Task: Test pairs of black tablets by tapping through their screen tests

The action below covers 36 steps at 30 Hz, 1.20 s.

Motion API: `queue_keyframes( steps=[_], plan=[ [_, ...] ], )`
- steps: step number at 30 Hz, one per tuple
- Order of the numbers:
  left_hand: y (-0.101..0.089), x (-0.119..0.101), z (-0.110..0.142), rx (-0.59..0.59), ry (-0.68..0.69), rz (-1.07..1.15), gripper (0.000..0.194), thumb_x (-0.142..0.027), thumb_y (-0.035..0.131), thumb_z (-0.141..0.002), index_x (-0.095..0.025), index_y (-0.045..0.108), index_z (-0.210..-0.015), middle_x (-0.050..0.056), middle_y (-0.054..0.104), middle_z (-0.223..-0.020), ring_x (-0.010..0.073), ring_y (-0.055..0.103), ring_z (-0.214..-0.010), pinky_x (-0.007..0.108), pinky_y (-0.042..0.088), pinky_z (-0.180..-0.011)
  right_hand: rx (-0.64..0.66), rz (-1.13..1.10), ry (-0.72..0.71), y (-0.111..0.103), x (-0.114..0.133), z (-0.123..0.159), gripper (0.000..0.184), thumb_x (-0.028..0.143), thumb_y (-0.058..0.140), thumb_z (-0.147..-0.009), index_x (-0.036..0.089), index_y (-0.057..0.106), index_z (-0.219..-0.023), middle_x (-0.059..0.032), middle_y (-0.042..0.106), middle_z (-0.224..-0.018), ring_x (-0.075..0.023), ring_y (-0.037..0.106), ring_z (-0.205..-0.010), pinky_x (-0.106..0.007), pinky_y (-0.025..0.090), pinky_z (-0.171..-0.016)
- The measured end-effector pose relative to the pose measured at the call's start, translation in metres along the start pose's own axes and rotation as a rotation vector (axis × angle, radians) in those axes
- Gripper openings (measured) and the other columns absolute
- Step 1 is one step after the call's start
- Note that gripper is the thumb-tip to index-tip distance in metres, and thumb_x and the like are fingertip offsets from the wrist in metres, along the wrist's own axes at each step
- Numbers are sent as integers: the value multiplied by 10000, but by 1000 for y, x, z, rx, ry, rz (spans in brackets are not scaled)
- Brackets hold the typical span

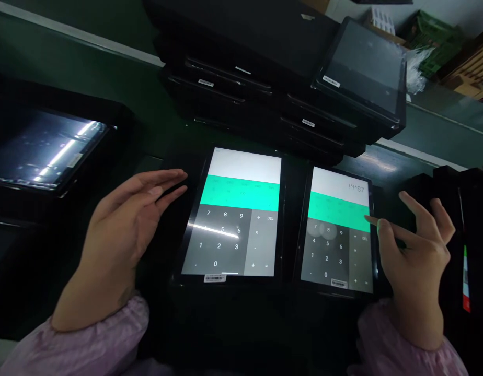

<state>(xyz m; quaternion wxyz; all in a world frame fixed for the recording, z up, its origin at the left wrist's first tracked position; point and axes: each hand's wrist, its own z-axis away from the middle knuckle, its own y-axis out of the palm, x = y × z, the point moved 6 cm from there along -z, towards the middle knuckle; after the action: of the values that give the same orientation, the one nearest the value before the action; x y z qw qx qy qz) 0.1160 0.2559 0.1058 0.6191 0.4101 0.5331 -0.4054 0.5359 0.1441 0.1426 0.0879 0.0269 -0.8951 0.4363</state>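
Observation:
Two lit tablets lie side by side, each showing a calculator with a white top, a green band and a grey keypad. Beside the left tablet (230, 243), my left hand (126, 222) hovers with its fingers stretched out, apart from the screen and holding nothing. The right tablet (335, 250) shows a short line of characters in its white field. Over its right edge, my right hand (416, 243) points with the index finger at the green band, the other fingers spread. Whether that fingertip touches the glass I cannot tell. A barcode label sits at the bottom of each tablet.
Dark stacked units with small labels (308, 123) stand behind the tablets, a dark-screened tablet (367, 68) on top. At the left lies another dark screen (41, 149) reflecting a lamp. A green crate (432, 39) and cardboard (471, 78) are at the far right.

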Motion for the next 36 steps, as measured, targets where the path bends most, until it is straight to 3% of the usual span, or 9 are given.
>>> queue_keyframes(
  steps=[3, 8, 15, 21, 25, 27, 32, 34, 36],
  plan=[
    [0, -1, -1, 11, 14, -21, 231, -101, 711, -792, -286, 848, -774, 30, 841, -1037, 332, 766, -1239, 602, 571, -1221, 32, 7, 23, 3, 6, 1, 371, 388, 611, -1075, 233, 866, -854, -128, 738, -1433, -548, 456, -1551, -801, 557, -1047],
    [0, -1, 0, -4, -4, -9, 256, -71, 692, -812, -270, 850, -776, 24, 842, -1022, 304, 778, -1201, 562, 604, -1192, 76, -34, -55, 5, 20, -1, 357, 382, 603, -1093, 235, 885, -931, -125, 686, -1525, -536, 437, -1572, -774, 551, -1086],
    [-1, 0, 1, -43, -3, 32, 237, -67, 733, -809, -269, 849, -768, 20, 838, -1055, 302, 730, -1314, 534, 609, -1196, -10, 23, 9, 3, 5, -1, 354, 389, 634, -1067, 231, 873, -860, -123, 766, -1387, -549, 513, -1505, -781, 584, -1013],
    [-5, 10, -5, -3, 39, 40, 88, -165, 795, -768, -248, 809, -795, 38, 825, -1104, 325, 709, -1341, 556, 552, -1243, 66, -52, -34, 6, 19, 1, 399, 460, 588, -1097, 248, 888, -941, -126, 723, -1469, -534, 460, -1557, -750, 576, -1025],
    [1, 12, -7, 175, 84, -202, 275, -339, 741, -867, -243, 791, -1120, 77, 764, -1388, 337, 658, -1430, 551, 454, -1311, -16, -120, 119, -13, 44, -3, 349, 472, 613, -1095, 268, 879, -996, -103, 750, -1423, -481, 495, -1550, -772, 504, -1124],
    [8, 5, -9, 279, 95, -350, 431, -398, 667, -930, -215, 722, -1315, 129, 667, -1543, 360, 591, -1513, 563, 453, -1302, -5, -183, 111, -14, 72, -5, 351, 467, 595, -1107, 262, 873, -1046, -105, 737, -1441, -468, 483, -1561, -769, 484, -1149],
    [31, -39, -18, 611, 162, -802, 764, -477, 546, -1011, -195, 404, -1707, 177, 304, -1836, 431, 514, -1576, 583, 461, -1273, 124, -312, -91, 27, 152, -8, 356, 403, 540, -1134, 274, 870, -1104, -100, 695, -1495, -436, 484, -1555, -736, 486, -1169],
    [37, -58, -21, 711, 225, -940, 752, -475, 522, -1024, -211, 406, -1719, 151, 351, -1825, 439, 527, -1563, 574, 445, -1278, 135, -294, -92, 47, 166, -10, 374, 403, 525, -1136, 271, 872, -1087, -110, 671, -1518, -444, 442, -1573, -757, 462, -1184],
    [37, -70, -27, 770, 263, -1009, 676, -476, 495, -1040, -233, 501, -1670, 121, 513, -1735, 437, 565, -1529, 565, 464, -1256, 147, -278, -84, 62, 170, -12, 397, 425, 517, -1135, 267, 875, -1070, -123, 650, -1532, -460, 401, -1585, -791, 432, -1195]
  ],
)
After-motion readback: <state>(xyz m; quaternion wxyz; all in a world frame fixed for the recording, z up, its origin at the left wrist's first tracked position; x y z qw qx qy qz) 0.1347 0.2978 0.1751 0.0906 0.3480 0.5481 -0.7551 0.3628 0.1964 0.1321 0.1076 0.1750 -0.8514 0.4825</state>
